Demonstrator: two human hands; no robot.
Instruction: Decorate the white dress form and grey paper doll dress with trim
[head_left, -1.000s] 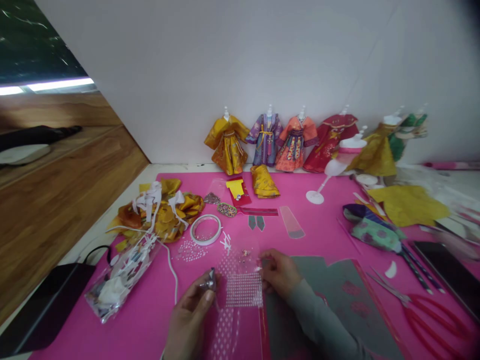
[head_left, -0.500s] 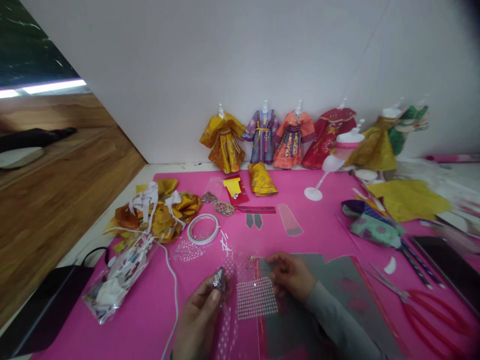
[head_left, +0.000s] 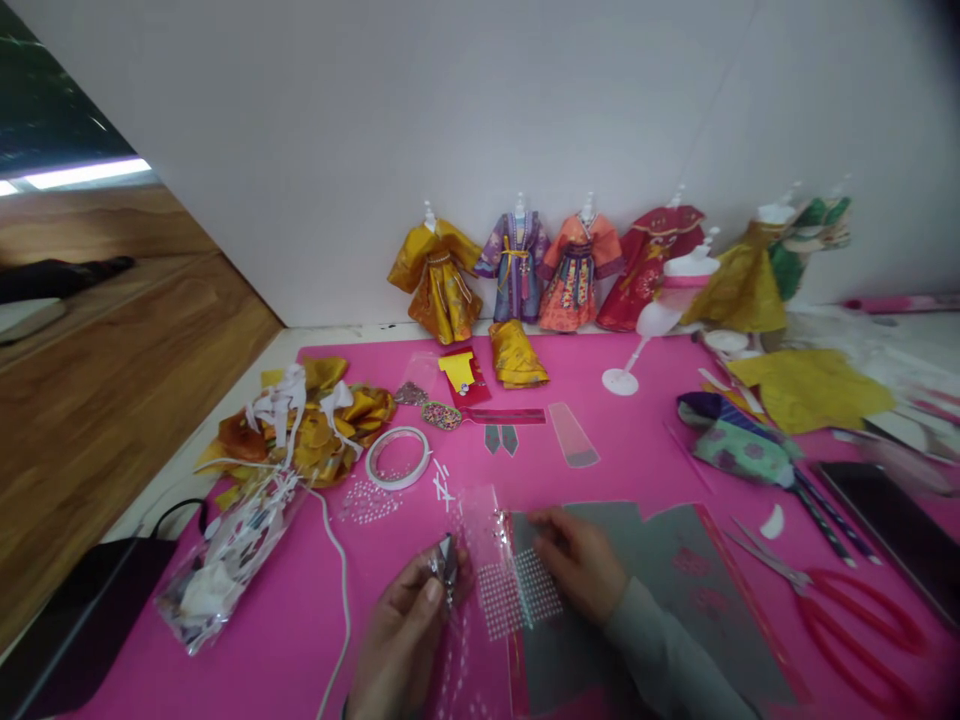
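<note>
My left hand point(head_left: 409, 625) is closed around a small, shiny silver packet point(head_left: 444, 565), its pointed end up between thumb and fingers. Just right of it lies a sheet of tiny stick-on pearls point(head_left: 504, 598), partly over the grey fabric piece point(head_left: 622, 540) with red edges. Against the sheet's upper right side, my right hand point(head_left: 581, 565) has its fingers curled together; what they hold, if anything, I cannot make out. A clear plastic bag point(head_left: 484, 505) with a few small beads lies above the sheet, near my right fingertips.
Red-handled scissors point(head_left: 806, 580) and a phone point(head_left: 885, 530) lie at right. A tape roll point(head_left: 397, 458), gold fabric scraps point(head_left: 315, 430) and a white cord point(head_left: 343, 570) are on the left. Small dresses on stands, including a purple dress point(head_left: 517, 265), line the wall.
My right hand has moved slightly down and closer over the pearl sheet, its fingers more curled. The clear bag shows more plainly above the sheet. My left hand keeps the silver packet.
</note>
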